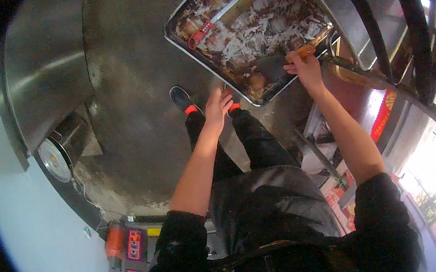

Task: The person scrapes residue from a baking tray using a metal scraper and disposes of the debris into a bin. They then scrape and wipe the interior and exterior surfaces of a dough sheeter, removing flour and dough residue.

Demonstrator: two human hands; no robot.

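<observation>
A large metal baking tray [269,19] with a pale rim lies before me, its surface covered in brown and whitish residue. My right hand [307,70] grips the orange handle [301,52] of a wide scraper, whose dark blade [273,68] rests over the tray's near corner. Just outside the rim, my left hand [218,105] is held with its fingers apart and nothing seen in it; whether the fingertips touch the rim cannot be told. A long tool with a red handle [201,35] and a narrow pale metal blade [228,6] lies on the tray's left part.
Dark metal bars of a rack [366,16] and another tray [361,43] stand at the right. A steel cabinet [45,55] rises at the left, with a round metal lid-like part [54,160] below it. My shoe [181,97] stands on the grey floor [132,105].
</observation>
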